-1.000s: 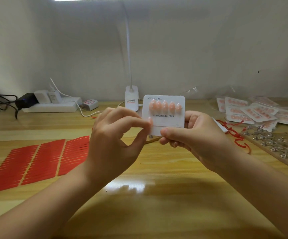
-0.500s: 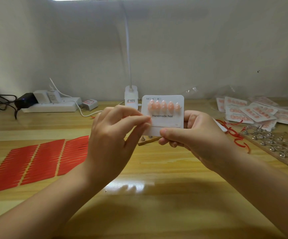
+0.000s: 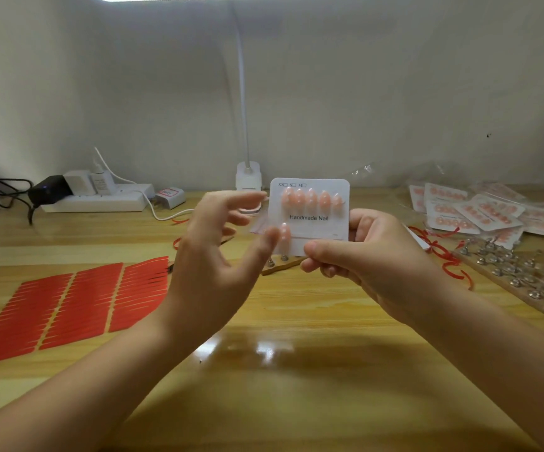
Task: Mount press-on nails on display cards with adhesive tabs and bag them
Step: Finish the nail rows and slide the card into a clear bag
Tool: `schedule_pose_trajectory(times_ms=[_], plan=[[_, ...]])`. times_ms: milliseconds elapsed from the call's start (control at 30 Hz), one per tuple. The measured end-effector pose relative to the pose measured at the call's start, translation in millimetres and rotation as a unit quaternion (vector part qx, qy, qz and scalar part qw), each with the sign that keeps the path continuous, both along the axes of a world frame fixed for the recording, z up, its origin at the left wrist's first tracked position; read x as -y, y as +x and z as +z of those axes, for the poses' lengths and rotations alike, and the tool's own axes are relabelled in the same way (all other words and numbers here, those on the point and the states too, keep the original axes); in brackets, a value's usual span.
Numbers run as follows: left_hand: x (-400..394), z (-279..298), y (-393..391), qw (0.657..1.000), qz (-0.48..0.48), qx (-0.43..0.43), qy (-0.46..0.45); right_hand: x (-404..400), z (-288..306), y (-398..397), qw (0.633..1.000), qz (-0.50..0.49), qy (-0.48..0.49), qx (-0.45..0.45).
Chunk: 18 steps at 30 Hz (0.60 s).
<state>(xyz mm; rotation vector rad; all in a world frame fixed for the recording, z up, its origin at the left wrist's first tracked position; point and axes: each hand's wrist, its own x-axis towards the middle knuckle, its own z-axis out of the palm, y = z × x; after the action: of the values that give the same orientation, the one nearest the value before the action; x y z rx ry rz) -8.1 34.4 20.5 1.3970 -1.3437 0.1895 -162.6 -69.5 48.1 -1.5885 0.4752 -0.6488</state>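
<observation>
The right hand (image 3: 362, 256) is pinching the lower edge of the display card (image 3: 309, 216), holding it upright above the table's (image 3: 296, 321) middle, its printed face toward the person. Five pink nails (image 3: 311, 200) are sitting along its top, tips upward. A sixth nail (image 3: 284, 233) is standing upright at the lower left. The left hand (image 3: 218, 256) is hanging released, thumb beside that nail.

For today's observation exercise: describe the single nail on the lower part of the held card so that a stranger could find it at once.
Start at the white display card that the right hand holds up over the wooden table. Below the words "Handmade Nail", at the card's lower left corner, sits the lone pink nail, beside the left hand's thumb. Unlike the top row of five nails, it stands alone.
</observation>
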Motion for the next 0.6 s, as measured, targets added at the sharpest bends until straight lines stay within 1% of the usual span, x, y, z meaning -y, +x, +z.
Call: schedule_pose_trajectory(times_ms=[33,100,133,167,233,300,433,600], plan=[[-0.8,1.6,-1.0,0.995,-0.03,-0.092,0.022,0.1,0.3,-0.1,1.0,-0.001,-0.001,0.002],[0.7,3.8,-1.1,0.962,-0.084,-0.251,0.06,0.3,0.3,0.0,1.0,-0.002,-0.004,0.005],[2.1,4.2,-0.5,0.946,-0.1,-0.299,0.076,0.2,0.1,0.2,1.0,-0.002,-0.006,0.006],[3.2,4.6,-0.2,0.934,-0.112,-0.327,0.09,0.1,-0.2,0.7,1.0,-0.002,-0.008,0.007],[4.7,4.7,-1.1,0.923,-0.128,-0.344,0.112,0.3,-1.5,1.4,1.0,-0.004,-0.018,0.005],[5.5,3.4,-1.1,0.922,-0.125,-0.347,0.118,0.9,-3.2,1.7,0.999,-0.007,-0.038,-0.004],[5.7,2.9,-1.8,0.915,-0.121,-0.368,0.111,0.8,-6.5,1.9,0.998,-0.006,-0.067,-0.02],[7.3,-1.5,-3.2,0.911,-0.115,-0.384,0.098,0.8,-10.4,4.1,0.998,0.013,-0.064,-0.023]])
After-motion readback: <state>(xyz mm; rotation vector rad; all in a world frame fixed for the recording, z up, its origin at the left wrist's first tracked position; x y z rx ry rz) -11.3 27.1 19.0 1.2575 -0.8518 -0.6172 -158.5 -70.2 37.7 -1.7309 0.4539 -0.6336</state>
